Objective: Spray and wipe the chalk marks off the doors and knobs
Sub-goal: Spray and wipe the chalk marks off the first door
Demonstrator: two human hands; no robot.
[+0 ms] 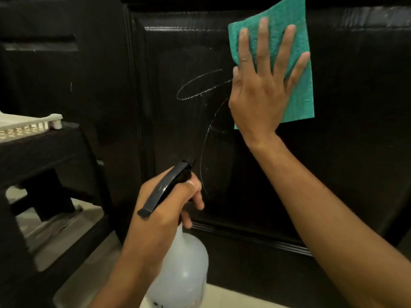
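Two thin white chalk loops point(201, 85) mark a dark, glossy wooden cabinet door point(355, 130): a flattened oval just left of the wiping hand, and a taller curve running down from below that hand's heel toward the sprayer nozzle. The person's right hand point(261, 85) lies flat, fingers straight and spread, pressing a teal, textured rectangular cleaning cloth point(298, 94) against the panel; the cloth shows above, to the right of and below the palm. The left hand point(162, 210), lower and to the left, grips the neck of a translucent white plastic spray bottle with a black trigger head point(181, 272), fingers curled round the trigger, nozzle aimed at the door.

The step in hand looks like wiping. To do it well, the flat palm should likely keep even pressure and sweep left and down across both loops, with a fresh spray where chalk stays dry.

Left of the spraying hand stands dark furniture bearing a cream slatted plastic tray point(26, 126).
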